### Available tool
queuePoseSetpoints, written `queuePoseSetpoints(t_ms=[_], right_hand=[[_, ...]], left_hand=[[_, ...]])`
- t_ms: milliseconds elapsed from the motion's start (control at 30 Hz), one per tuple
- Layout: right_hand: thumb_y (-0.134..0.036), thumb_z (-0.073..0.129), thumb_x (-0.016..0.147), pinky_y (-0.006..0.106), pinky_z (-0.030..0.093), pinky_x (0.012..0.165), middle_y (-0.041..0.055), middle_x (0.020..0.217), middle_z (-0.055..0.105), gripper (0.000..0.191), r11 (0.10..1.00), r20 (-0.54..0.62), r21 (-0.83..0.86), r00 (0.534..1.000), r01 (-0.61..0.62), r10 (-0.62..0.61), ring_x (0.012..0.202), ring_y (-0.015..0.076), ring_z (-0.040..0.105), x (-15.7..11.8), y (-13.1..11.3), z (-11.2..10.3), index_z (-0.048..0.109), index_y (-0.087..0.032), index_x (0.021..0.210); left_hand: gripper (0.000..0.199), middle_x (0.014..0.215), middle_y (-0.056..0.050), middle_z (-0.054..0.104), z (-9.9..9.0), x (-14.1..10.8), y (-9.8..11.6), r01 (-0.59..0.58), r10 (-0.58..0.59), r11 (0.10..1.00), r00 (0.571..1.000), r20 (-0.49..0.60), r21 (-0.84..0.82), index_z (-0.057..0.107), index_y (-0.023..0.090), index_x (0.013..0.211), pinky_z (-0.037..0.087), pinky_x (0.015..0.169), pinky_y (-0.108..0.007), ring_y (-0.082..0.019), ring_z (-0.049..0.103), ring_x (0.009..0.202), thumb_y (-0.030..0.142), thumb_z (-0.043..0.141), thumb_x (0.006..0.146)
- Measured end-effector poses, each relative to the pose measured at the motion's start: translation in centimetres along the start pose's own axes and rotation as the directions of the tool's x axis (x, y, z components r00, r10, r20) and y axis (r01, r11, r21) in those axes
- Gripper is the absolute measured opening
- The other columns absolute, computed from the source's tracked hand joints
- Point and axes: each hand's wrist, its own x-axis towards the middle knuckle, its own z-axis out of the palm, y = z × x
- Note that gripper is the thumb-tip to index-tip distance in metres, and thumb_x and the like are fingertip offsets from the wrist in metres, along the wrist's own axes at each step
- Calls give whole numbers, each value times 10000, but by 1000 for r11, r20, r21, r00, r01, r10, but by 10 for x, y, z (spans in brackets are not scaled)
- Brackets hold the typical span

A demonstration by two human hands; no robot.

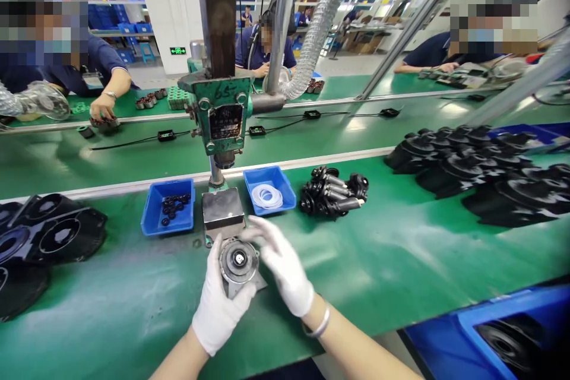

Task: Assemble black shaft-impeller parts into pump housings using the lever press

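Note:
A round grey metal motor end cover [239, 262], with a dark ring and a bright centre, is held at the front of the press. My left hand [219, 303], in a white glove, wraps its thumb and fingers around the cover's left and lower edge. My right hand [282, 264], also gloved, is at the cover's upper right with its fingers stretched apart; the fingertips are blurred, and I cannot tell whether they touch the rim. Just behind the cover stands the press's metal block [223, 208], under the green press head [222, 116].
Blue bins with black rings [173, 209] and white rings [267, 196] flank the press. Black shafted parts [333, 191] lie to the right. Black housings [490, 166] stand far right, others [53, 231] at left. Co-workers sit across the green bench [378, 273].

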Motion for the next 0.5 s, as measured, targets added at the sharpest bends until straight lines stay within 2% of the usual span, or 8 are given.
queuePoseSetpoints(t_ms=[67,100,167,233,300,400,433,500], right_hand=[[-599,486,917,449,440,1018,103,1126,679,515,996,150,-65,988,58,-47,1074,269,612,2,-2,2,618,-202,1218],[-581,445,942,455,457,990,98,1032,704,462,996,103,-66,993,66,-59,999,263,637,2,-1,-1,673,-207,1088],[-509,373,989,410,534,780,57,696,664,463,1000,-145,3,989,26,-25,664,211,628,1,1,-8,649,-213,764],[-465,386,995,346,521,608,8,556,567,428,996,-301,80,952,-33,56,487,169,534,1,4,-10,585,-216,709],[-496,485,951,349,542,681,32,722,656,325,998,-167,43,984,-50,56,621,192,620,1,5,-5,639,-210,939],[-549,505,923,412,502,929,95,1075,697,451,993,131,-89,989,80,-68,964,253,657,0,4,4,627,-207,1190],[-529,447,956,407,507,911,88,1010,714,420,988,119,-108,988,109,-96,891,239,670,-1,3,2,667,-205,1106],[-440,324,1014,355,535,729,37,680,678,467,984,-64,-156,994,80,-91,575,181,611,2,0,-12,680,-206,823]], left_hand=[[885,1531,-142,337,0,0,2,3,-3,1000,1000,-1,-8,120,260,1510,359,1138,-487,-308,371,1403,301,667,816],[889,1523,-139,349,0,-1,2,12,-12,1000,1000,-5,-6,117,262,1512,357,1138,-491,-306,381,1397,295,667,815],[896,1515,-133,357,1,-2,2,29,-29,999,1000,-9,13,113,266,1515,328,1150,-513,-306,394,1387,276,665,810],[888,1515,-134,354,1,-3,1,33,-32,999,999,-12,31,127,261,1514,307,1157,-526,-310,397,1384,266,662,806],[872,1518,-143,350,1,-4,1,26,-25,999,1000,-19,34,137,251,1510,324,1152,-514,-313,390,1390,277,659,812],[868,1523,-150,346,1,-4,2,17,-16,999,1000,-24,28,125,253,1509,357,1137,-497,-311,384,1396,312,657,825],[869,1524,-149,345,1,-3,2,20,-19,999,1000,-24,36,122,256,1509,347,1141,-503,-311,379,1399,316,656,827],[867,1526,-147,340,0,-4,0,32,-31,998,999,-22,61,115,260,1513,310,1156,-523,-312,370,1403,313,650,832]])
